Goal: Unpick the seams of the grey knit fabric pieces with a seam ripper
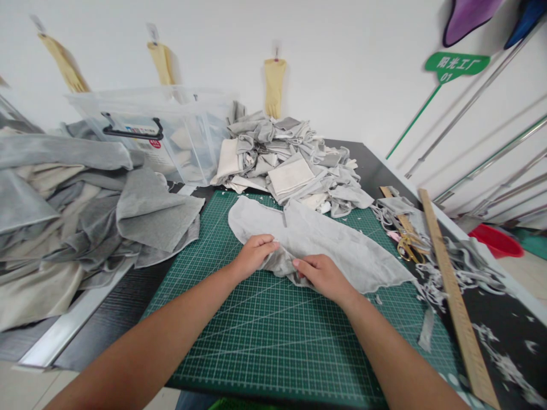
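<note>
A light grey piece of cloth (337, 242) lies spread across a green cutting mat (256, 336). Its near edge is bunched up between my two hands. My left hand (255, 256) pinches the cloth at its near left part, fingers curled over the fabric. A short gap to the right, my right hand (320, 275) grips the same edge between thumb and fingers. The cloth's left end is rounded, and its right end tapers to a point near the mat's right side.
Grey cloths (158, 205) are heaped at left, before a clear plastic bin (196, 136). Another cloth pile (294, 171) sits behind the mat. At right lie a wooden ruler (455, 296), gold-handled scissors (410, 249) and fabric scraps (431, 285). Yellow gloves (274, 85) hang on the wall.
</note>
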### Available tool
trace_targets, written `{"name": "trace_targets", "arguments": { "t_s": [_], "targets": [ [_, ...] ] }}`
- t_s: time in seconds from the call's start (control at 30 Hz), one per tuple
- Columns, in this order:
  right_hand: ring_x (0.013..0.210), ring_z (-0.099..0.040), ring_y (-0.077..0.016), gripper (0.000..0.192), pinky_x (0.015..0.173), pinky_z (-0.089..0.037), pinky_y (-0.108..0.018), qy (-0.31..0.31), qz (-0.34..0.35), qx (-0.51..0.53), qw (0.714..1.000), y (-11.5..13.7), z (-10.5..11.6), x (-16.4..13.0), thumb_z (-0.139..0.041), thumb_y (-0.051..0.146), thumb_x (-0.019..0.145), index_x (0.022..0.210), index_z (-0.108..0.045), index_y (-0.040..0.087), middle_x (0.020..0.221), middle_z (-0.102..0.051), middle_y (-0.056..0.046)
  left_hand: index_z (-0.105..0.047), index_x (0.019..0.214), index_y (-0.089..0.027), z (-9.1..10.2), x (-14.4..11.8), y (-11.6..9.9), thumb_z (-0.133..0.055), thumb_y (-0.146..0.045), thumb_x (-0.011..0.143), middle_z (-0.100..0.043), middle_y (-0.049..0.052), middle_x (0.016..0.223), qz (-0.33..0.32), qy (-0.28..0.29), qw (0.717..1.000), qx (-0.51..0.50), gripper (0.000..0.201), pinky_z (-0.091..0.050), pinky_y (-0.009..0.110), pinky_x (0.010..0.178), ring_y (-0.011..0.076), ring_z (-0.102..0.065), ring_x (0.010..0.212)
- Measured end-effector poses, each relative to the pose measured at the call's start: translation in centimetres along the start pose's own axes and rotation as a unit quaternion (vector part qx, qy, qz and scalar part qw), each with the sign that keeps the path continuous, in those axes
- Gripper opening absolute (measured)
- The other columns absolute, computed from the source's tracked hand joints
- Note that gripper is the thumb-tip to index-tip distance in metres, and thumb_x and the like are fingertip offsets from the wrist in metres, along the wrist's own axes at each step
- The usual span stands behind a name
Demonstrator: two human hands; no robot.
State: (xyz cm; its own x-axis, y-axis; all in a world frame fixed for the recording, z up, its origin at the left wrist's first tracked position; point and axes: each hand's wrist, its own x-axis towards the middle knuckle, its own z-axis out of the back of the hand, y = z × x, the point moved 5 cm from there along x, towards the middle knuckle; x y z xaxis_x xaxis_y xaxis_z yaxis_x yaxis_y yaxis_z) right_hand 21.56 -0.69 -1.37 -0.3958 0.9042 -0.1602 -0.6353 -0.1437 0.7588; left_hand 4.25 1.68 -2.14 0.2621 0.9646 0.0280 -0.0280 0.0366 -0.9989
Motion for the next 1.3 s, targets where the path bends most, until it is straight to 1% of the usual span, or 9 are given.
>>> {"name": "trace_targets", "arguments": {
  "t_s": [0.2,0.37,0.53,0.87,1.1,1.2,1.3],
  "targets": [
    [0.047,-0.044,-0.0108,0.056,0.047,-0.028,-0.022,-0.006,-0.004,0.010,1.000,-0.1,0.0,0.0,-0.038,0.061,0.086,0.062,-0.062,0.016,0.048,-0.051,0.001,-0.054,0.068,-0.013,-0.2,-0.1,0.0,-0.062,-0.038,0.076,-0.047,-0.003,0.060,-0.020,0.027,0.999,0.041,0.027,-0.032,0.019,0.052,0.0082,-0.042,0.056],
    [0.047,-0.044,-0.0109,0.055,0.047,-0.029,-0.022,-0.010,-0.002,0.017,1.000,0.0,0.0,-0.1,-0.039,0.060,0.086,0.061,-0.062,0.016,0.048,-0.052,0.001,-0.056,0.073,-0.012,-0.2,0.0,0.4,-0.065,-0.037,0.073,-0.052,-0.002,0.063,-0.018,0.033,0.998,0.048,0.026,-0.035,0.019,0.052,0.0088,-0.046,0.057],
    [0.048,-0.045,-0.0110,0.055,0.047,-0.029,-0.022,-0.005,0.008,0.006,1.000,0.1,0.0,0.0,-0.039,0.058,0.086,0.061,-0.062,0.016,0.049,-0.053,0.000,-0.057,0.073,-0.012,-0.2,0.0,0.5,-0.064,-0.034,0.074,-0.053,-0.002,0.064,-0.020,0.028,0.997,0.064,0.023,-0.036,0.019,0.052,0.0087,-0.047,0.057],
    [0.048,-0.045,-0.0113,0.055,0.048,-0.029,-0.023,-0.003,0.003,0.012,1.000,0.1,0.1,-0.1,-0.039,0.059,0.086,0.061,-0.061,0.016,0.049,-0.051,0.001,-0.053,0.071,-0.013,-0.1,0.0,0.0,-0.060,-0.034,0.075,-0.047,-0.004,0.062,-0.015,0.008,1.000,0.026,0.022,-0.034,0.019,0.053,0.0079,-0.042,0.056],
    [0.047,-0.042,-0.0105,0.054,0.046,-0.028,-0.022,-0.014,-0.002,0.033,0.999,0.0,0.1,-0.1,-0.040,0.059,0.085,0.059,-0.059,0.016,0.048,-0.049,0.001,-0.054,0.072,-0.013,0.0,0.0,0.0,-0.058,-0.036,0.077,-0.047,-0.004,0.061,-0.022,0.002,0.998,0.055,0.024,-0.034,0.019,0.053,0.0087,-0.042,0.057],
    [0.046,-0.041,-0.0104,0.054,0.046,-0.028,-0.022,-0.031,-0.005,0.036,0.999,0.0,0.4,-0.1,-0.040,0.059,0.085,0.058,-0.058,0.016,0.047,-0.047,0.002,-0.054,0.073,-0.014,-0.1,0.0,0.1,-0.058,-0.038,0.077,-0.047,-0.004,0.062,-0.017,0.004,0.998,0.061,0.025,-0.033,0.019,0.052,0.0088,-0.042,0.056],
    [0.047,-0.041,-0.0107,0.052,0.046,-0.028,-0.023,-0.094,-0.002,0.045,0.995,0.1,1.1,-0.2,-0.041,0.057,0.085,0.060,-0.059,0.016,0.047,-0.045,0.002,-0.054,0.072,-0.014,-0.3,-0.1,0.0,-0.058,-0.038,0.078,-0.046,-0.004,0.062,-0.020,0.012,0.997,0.075,0.025,-0.032,0.019,0.051,0.0087,-0.041,0.056]
  ]
}}
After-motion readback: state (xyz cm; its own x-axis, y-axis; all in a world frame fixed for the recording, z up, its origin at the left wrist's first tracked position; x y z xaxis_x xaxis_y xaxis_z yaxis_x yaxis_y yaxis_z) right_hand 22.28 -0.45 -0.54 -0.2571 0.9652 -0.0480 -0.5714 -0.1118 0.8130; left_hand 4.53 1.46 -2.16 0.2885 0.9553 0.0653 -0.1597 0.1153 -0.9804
